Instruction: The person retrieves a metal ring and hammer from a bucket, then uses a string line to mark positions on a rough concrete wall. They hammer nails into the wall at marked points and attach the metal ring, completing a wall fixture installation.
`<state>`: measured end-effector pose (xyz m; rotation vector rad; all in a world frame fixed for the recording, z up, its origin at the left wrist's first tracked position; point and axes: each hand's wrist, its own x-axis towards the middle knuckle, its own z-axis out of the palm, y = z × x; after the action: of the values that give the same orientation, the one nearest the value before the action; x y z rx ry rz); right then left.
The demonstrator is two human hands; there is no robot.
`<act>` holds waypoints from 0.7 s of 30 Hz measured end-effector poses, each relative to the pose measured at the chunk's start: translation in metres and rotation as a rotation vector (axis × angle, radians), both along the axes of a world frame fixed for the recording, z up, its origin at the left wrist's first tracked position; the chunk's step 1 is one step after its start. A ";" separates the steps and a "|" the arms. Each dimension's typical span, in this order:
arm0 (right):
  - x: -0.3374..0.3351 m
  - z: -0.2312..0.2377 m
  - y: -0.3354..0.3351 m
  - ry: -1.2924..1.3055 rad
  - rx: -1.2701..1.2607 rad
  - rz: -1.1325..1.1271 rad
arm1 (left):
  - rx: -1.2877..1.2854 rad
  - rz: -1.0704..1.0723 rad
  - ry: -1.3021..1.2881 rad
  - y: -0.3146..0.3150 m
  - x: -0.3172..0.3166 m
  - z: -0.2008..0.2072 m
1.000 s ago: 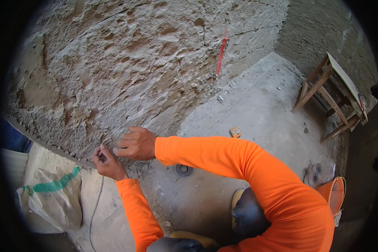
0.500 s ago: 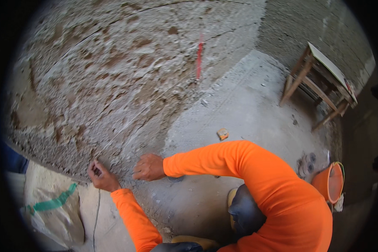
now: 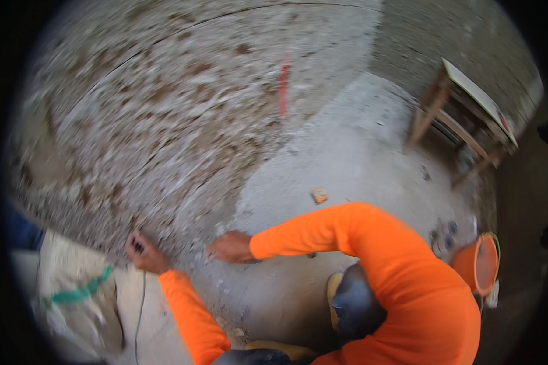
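Note:
My left hand (image 3: 145, 252) is at the foot of the rough, pitted wall (image 3: 164, 121), its fingers curled together in a pinch. What lies between the fingertips is too small to make out. A thin pale line (image 3: 186, 179) runs slantwise across the wall from near these fingers up toward a red upright strip (image 3: 283, 90). To the right, my right hand (image 3: 230, 246) hangs low over the gritty floor by the wall base. Its fingers are bent together and slightly blurred, and anything in them is hidden.
An orange tape measure (image 3: 319, 194) lies on the concrete floor (image 3: 347, 158). A wooden stand (image 3: 469, 115) is at the far right, above an orange bucket (image 3: 484, 264) and small round grey items (image 3: 447, 234). A pale sack with green tape (image 3: 82, 298) sits at the left.
My right hand has moved right and slightly down, away from my left hand. The left hand stays nearly in place, still pinched. The view has shifted slightly and blurred.

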<state>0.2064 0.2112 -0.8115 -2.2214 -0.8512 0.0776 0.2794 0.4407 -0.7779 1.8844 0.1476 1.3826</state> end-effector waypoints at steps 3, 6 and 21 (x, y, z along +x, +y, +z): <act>0.004 0.027 0.005 0.044 0.148 -0.123 | -0.096 -0.076 0.001 0.001 0.002 -0.002; 0.009 0.063 0.023 0.103 0.437 -0.173 | -0.080 -0.061 -0.018 0.002 0.002 -0.001; 0.074 0.115 0.066 -0.925 0.131 -0.031 | -0.152 -0.109 0.000 0.002 -0.002 0.002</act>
<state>0.2802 0.2772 -0.6961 -2.1041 -1.2358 -1.0569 0.2773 0.4426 -0.7758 1.7411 0.1440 1.2622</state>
